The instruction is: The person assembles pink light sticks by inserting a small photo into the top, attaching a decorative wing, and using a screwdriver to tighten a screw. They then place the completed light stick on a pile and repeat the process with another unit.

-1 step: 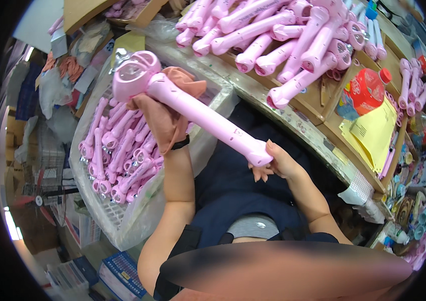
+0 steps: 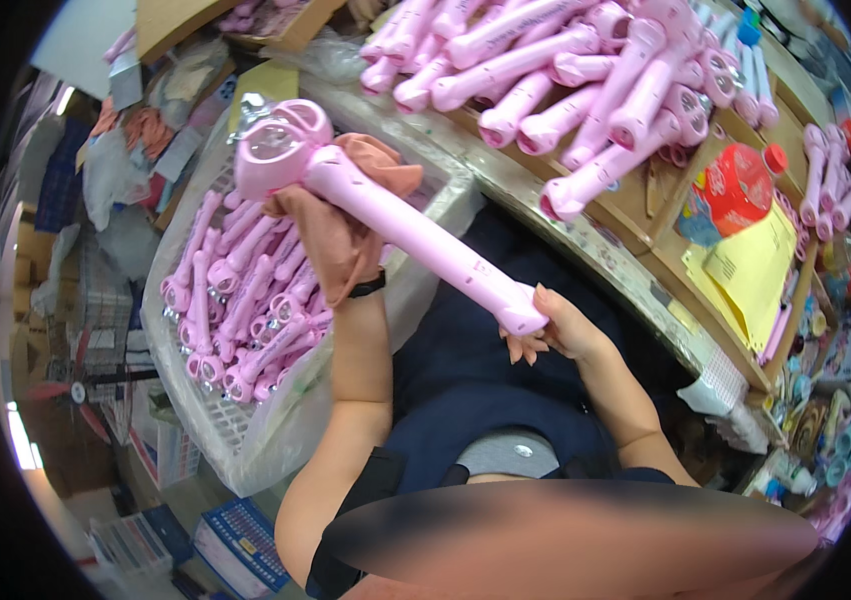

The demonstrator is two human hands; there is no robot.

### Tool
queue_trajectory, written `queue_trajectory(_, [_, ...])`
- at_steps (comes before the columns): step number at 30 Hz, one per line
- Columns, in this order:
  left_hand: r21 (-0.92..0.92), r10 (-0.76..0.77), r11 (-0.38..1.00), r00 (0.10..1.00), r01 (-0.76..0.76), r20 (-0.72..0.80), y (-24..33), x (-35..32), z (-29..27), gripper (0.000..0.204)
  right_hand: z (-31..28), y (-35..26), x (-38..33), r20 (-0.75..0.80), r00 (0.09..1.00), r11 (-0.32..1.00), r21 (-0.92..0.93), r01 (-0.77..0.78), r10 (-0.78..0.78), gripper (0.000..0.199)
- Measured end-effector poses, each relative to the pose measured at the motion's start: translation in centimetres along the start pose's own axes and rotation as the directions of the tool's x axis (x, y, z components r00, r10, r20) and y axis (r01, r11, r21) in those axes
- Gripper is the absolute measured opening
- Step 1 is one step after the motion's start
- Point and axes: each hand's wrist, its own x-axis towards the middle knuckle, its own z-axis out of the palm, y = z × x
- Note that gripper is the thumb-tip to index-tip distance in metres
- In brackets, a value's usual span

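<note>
Holding pink wand [image 2: 415, 228] aslant, head upper left | right hand [image 2: 567, 326] clamped on lower end | left hand under salmon cloth [image 2: 330, 240] near head, fingers: cannot tell

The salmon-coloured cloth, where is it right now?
In the head view, the cloth is left of centre, just beyond the black wristband on the left forearm, bunched against the long pink piece near its wide head.
</note>
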Motion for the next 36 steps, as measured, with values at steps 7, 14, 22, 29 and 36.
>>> queue_trajectory(7, [-0.503, -0.252, 0.815, 0.957, 0.289, 0.141, -1.1, -1.3, -0.6, 0.073, -1.3, 4.5, 1.0, -0.047, 0.998, 0.986, -0.156, -0.053, 0.046, 0.049])
queue_trajectory(14, [-0.344, -0.096, 0.938, 0.983, 0.037, -0.156, -2.0, -2.0, 0.7, 0.076, -0.9, 8.9, 0.1, -0.090, 0.994, 0.919, -0.394, 0.021, -0.061, 0.040])
queue_trajectory(22, [0.230, -0.422, 0.894, 0.895, 0.384, 0.145, -3.5, -4.0, 0.4, 0.053, 1.8, 5.3, 1.8, -0.107, 0.994, 0.499, -0.861, -0.097, 0.008, 0.045])
queue_trajectory(29, [0.235, -0.406, 0.888, 0.914, 0.396, -0.005, -3.8, -6.2, 0.2, 0.036, 3.7, 4.8, 1.8, -0.077, 0.992, 0.547, -0.837, -0.008, -0.104, 0.050])
queue_trajectory(36, [0.224, -0.387, 0.908, 0.914, 0.355, 0.120, -4.2, -6.0, 1.1, 0.056, 3.4, 8.4, 2.5, -0.218, 0.950, 0.839, -0.540, 0.075, -0.225, 0.049])
